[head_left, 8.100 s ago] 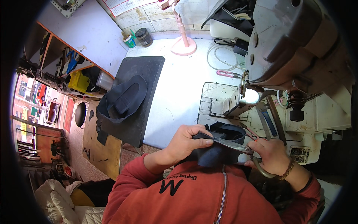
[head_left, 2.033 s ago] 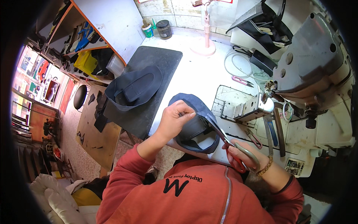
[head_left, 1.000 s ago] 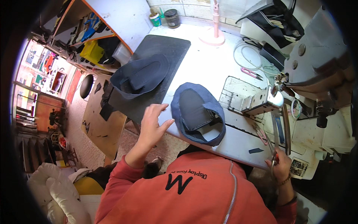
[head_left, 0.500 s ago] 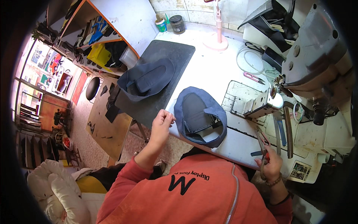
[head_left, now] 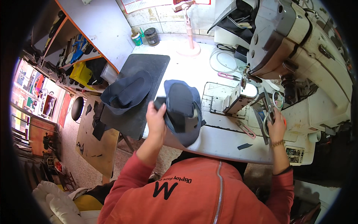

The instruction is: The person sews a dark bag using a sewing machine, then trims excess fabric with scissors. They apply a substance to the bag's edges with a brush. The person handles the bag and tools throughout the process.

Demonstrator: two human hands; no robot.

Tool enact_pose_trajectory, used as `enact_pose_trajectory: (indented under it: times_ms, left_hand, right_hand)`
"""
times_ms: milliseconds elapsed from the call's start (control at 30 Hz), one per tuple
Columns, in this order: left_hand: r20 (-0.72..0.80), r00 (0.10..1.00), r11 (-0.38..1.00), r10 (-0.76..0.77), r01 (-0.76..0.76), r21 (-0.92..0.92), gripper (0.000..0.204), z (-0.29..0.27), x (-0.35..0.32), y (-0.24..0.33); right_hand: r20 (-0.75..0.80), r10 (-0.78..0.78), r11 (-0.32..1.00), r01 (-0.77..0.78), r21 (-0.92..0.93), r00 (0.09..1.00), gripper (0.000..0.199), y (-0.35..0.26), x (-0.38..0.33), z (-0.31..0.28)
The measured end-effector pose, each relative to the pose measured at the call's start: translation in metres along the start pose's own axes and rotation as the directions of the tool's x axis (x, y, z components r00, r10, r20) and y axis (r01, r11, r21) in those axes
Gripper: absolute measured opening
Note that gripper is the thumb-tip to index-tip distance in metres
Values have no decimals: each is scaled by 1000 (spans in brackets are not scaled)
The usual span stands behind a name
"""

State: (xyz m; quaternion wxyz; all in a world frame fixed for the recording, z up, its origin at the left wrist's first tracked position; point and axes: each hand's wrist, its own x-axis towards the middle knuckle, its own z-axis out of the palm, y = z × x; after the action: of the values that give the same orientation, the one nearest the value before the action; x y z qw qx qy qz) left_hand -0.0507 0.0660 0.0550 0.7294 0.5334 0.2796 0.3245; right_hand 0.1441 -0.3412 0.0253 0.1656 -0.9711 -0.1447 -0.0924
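Observation:
A dark blue fabric shoe upper (head_left: 197, 98) with a black, sole-shaped inner piece stands at the bench's front edge. At its left side my left hand (head_left: 156, 121) is closed on a dark flap of it, thumb on top. A second dark blue upper (head_left: 143, 86) lies on the black mat, farther left. My right hand (head_left: 276, 128) is closed round the handles of scissors (head_left: 267, 100), whose blades point away from me beside the sewing machine. Part of the handles is hidden by my fingers.
A large sewing machine (head_left: 294, 41) fills the right side. Near its arm lie pink-handled snips (head_left: 228, 76), a pink-handled tool (head_left: 247, 130) and a dark scrap (head_left: 245, 146). A pink stand (head_left: 189, 48) and a dark jar (head_left: 151, 36) stand at the back. Shelves (head_left: 78, 56) rise at left.
My left hand has gone from beside the near upper to gripping it, and the upper is turned. My right hand has moved farther in over the bench with the scissors. The view has shifted.

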Motion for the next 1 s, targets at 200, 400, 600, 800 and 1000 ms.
enact_pose_trajectory:
  times_ms: [200,400,600,800,1000]
  left_hand:
    - [219,815,486,537,-511,709,60,-14,-10,-6]
    - [475,692,219,544,-664,715,44,-36,-86,-34]
    - [410,725,245,553,-612,752,47,-33,-82,-27]
    - [567,699,86,435,-659,747,44,-32,-35,6]
    - [691,719,184,73,-690,700,17,-6,0,37]
  right_hand:
    - [-255,-251,943,176,-281,934,51,-22,-4,-6]
    - [3,-574,818,574,-33,819,19,-76,-45,-3]
    - [47,-611,778,611,-145,790,11,-80,-44,23]
    - [-58,-475,878,477,28,878,9,-41,-20,18]
    - [-342,-479,871,487,-68,809,21,-45,15,-38]
